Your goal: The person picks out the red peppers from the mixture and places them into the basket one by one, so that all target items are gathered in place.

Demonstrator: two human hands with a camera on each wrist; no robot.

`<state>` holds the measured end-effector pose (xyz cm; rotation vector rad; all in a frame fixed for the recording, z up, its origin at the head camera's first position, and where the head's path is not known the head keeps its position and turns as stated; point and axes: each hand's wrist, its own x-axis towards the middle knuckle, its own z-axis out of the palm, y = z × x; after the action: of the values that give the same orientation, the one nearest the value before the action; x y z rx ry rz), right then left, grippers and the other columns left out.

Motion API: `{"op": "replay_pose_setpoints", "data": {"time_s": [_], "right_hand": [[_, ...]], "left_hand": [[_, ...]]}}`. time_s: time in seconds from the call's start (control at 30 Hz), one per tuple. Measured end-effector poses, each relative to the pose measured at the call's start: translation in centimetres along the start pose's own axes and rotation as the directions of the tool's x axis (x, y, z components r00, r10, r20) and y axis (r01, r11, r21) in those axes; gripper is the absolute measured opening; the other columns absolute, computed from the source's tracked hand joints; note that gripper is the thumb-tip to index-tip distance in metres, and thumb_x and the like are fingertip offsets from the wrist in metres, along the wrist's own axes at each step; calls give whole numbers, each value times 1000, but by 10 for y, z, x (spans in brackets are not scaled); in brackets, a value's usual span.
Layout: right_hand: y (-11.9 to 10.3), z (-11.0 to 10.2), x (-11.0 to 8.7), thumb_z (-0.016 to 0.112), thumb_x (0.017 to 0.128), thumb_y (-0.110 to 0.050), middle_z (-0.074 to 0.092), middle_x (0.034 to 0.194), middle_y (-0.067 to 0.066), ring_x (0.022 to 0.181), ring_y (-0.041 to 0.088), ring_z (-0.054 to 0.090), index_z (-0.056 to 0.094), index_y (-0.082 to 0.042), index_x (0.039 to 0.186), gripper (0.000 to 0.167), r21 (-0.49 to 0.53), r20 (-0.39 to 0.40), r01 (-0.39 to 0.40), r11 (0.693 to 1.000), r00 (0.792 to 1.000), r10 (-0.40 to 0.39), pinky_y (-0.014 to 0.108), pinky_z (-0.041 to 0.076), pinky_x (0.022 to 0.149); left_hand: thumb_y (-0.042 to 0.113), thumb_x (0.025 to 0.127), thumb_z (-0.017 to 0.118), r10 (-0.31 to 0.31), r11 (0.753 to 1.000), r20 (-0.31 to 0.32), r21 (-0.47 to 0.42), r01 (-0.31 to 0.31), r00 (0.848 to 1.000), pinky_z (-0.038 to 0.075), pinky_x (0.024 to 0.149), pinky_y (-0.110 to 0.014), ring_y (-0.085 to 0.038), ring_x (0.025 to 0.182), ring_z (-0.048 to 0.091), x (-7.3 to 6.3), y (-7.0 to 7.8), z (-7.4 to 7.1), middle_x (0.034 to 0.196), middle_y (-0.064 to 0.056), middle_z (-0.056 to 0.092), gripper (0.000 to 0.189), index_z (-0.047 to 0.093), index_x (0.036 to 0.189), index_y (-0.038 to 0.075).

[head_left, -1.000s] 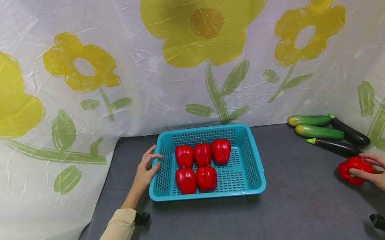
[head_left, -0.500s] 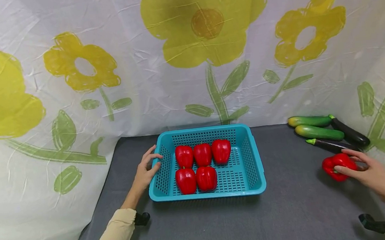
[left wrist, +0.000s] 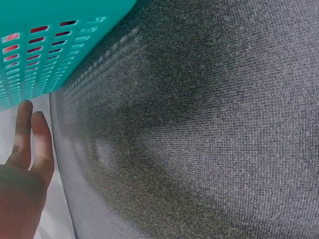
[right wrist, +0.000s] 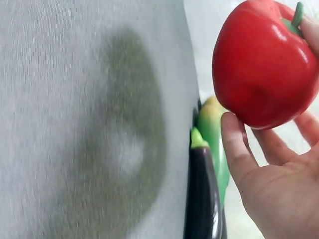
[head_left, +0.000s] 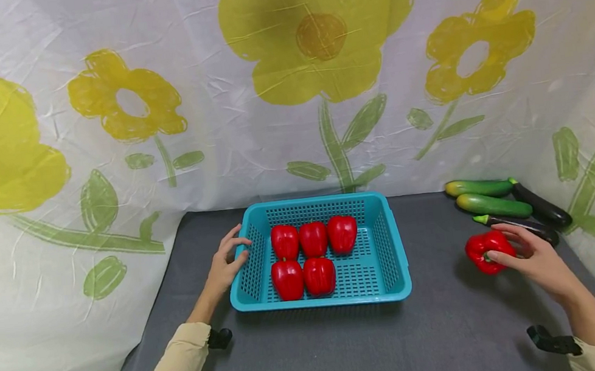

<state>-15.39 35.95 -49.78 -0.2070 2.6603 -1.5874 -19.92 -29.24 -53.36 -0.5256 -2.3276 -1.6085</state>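
Note:
My right hand (head_left: 537, 259) holds a red bell pepper (head_left: 489, 252) between thumb and fingers, raised above the table, as its shadow in the right wrist view shows. In that view the green stem of the bell pepper (right wrist: 264, 64) lies near the thumb. My left hand (head_left: 227, 261) is at the left rim of a blue plastic basket (head_left: 322, 303), fingers spread and lightly bent. Two of its fingertips (left wrist: 25, 112) show close to the perforated wall in the left wrist view. Several red bell peppers (head_left: 313, 239) sit inside the basket in two rows.
To the right lie two green cucumber-like vegetables (head_left: 492, 204) and two dark eggplants (head_left: 542, 206), close together near the back edge. A dark grey cloth (head_left: 317, 354) covers the table. Behind it hangs a white flowered curtain (head_left: 210, 97).
My right hand has carried the bell pepper leftward and slightly up, from beside the eggplants toward the basket. The left hand and basket have stayed in place.

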Motion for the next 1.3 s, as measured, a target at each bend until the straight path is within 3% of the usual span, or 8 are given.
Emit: {"op": "replay_pose_setpoints", "data": {"time_s": [0.13,0.27,0.4,0.7,0.77,0.97,1.17,1.3], "right_hand": [[-6,10,3,69,99,-18,50,139,-2,115,7,50,46,-16,152,58,42,6,48,998,999,-48,25,55,78],[-10,18,5,67,99,-12,54,134,-4,110,10,58,46,-15,152,57,112,16,69,991,997,-71,31,57,77],[-12,23,6,67,97,-4,56,132,-3,107,13,62,47,-12,150,57,193,47,90,977,994,-101,35,58,77],[-15,32,10,56,99,9,52,137,5,113,18,60,40,-8,153,58,482,132,69,873,980,-151,44,57,80],[-16,34,10,55,99,10,50,139,6,114,19,59,39,-8,154,60,502,144,69,862,976,-162,44,57,81],[-19,40,12,59,94,15,51,137,9,111,20,61,40,-7,152,64,513,132,89,854,975,-180,41,58,81],[-25,48,14,66,89,16,45,139,12,118,20,55,35,-12,155,78,492,125,78,867,979,-159,37,56,85],[-30,52,14,68,88,15,44,142,12,120,21,55,36,-12,154,78,472,119,70,879,983,-142,34,55,87]], "left_hand": [[-13,96,57,3,1000,1,-2,-3,1000,38,93,-75,-56,136,32,0,0,1,154,-37,28,20,61,115,-13],[-9,98,58,-14,1000,8,0,14,1000,39,96,-71,-49,138,33,0,2,0,157,-26,31,20,63,117,-9],[-8,98,58,-13,1000,14,-3,13,1000,38,97,-70,-49,139,32,0,2,-1,158,-25,31,20,62,117,-8],[-11,95,59,-6,1000,2,-5,6,1000,38,93,-74,-54,138,31,-1,5,0,156,-31,30,20,61,115,-13],[-10,96,59,-10,1000,-3,0,10,1000,38,94,-73,-51,139,31,-1,-1,0,157,-29,29,20,61,116,-11],[-10,97,58,-8,1000,-4,-12,8,1000,36,97,-73,-53,140,29,-1,-2,-1,156,-32,27,21,61,117,-12],[-9,97,59,-15,1000,-2,-17,15,1000,36,98,-72,-52,140,29,-1,1,-1,158,-28,29,20,61,117,-11],[-9,97,58,-22,1000,-1,-5,22,1000,35,98,-73,-53,140,28,0,2,0,157,-29,29,20,61,117,-11]]}}
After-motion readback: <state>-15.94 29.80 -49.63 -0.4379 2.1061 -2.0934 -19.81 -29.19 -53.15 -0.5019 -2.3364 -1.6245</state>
